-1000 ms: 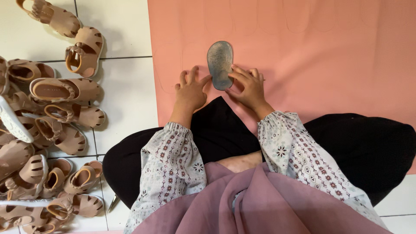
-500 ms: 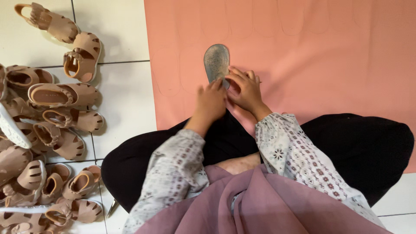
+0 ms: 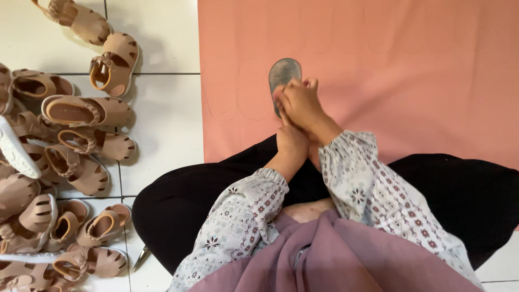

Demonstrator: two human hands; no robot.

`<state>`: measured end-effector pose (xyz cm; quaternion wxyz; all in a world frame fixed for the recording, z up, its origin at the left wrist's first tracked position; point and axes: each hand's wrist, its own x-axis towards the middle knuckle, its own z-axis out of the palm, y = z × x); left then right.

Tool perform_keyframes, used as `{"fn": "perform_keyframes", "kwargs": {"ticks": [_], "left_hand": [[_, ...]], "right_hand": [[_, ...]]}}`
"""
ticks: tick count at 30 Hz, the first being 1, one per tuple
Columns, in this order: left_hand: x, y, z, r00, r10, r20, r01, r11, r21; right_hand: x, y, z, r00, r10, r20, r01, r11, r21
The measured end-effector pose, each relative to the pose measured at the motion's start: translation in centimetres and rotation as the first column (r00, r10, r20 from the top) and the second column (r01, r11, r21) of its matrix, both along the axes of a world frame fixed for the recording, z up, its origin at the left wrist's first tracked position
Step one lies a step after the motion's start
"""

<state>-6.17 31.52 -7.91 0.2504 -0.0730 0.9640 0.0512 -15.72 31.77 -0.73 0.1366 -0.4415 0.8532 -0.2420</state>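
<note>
White tiled floor point(image 3: 162, 135), with a salmon-pink sheet point(image 3: 405, 70) spread over its right part; a person sits cross-legged at the sheet's near edge, black trousers and patterned sleeves in view.

Grey sole-shaped template point(image 3: 284, 73) lies flat on the pink sheet, near the sheet's left border and just ahead of the knees. Faint curved outlines show on the sheet left of the template, so it probably lies flat and pinned to serve as a pattern for tracing.

Right hand point(image 3: 303, 103) lies over the near half of the template, fingers curled and bunched at its edge. Whether it pinches a pen or only presses down cannot be told; no tool shows. Wrist bent, forearm running back to the lap.

Left hand point(image 3: 292, 141) sits just behind the right, touching it, knuckles up; its grip is hidden, seemingly holding nothing and bracing.

Left of the sheet, on bare tile, a heap of tan child's sandals point(image 3: 65, 162). A metal point point(image 3: 141, 258), perhaps scissors, pokes out beside the left knee.
</note>
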Motion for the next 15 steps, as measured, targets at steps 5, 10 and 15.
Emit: {"fn": "perform_keyframes", "kwargs": {"ticks": [5,10,15], "left_hand": [[0.1,-0.6,1.8,0.985,0.125,-0.119,-0.123,0.992,0.027],[0.2,-2.2,4.5,0.991,0.129,-0.022,-0.123,0.977,0.175],[-0.3,-2.7,6.0,0.98,0.197,-0.001,-0.192,0.954,0.232]], "right_hand": [[-3.8,-4.1,-2.1,0.961,-0.113,-0.254,0.076,0.986,-0.149],[-6.2,-3.7,-2.5,0.921,-0.363,-0.14,0.321,0.913,-0.253],[-5.3,0.4,-3.6,0.86,-0.401,-0.315,0.34,0.912,-0.231]]}}
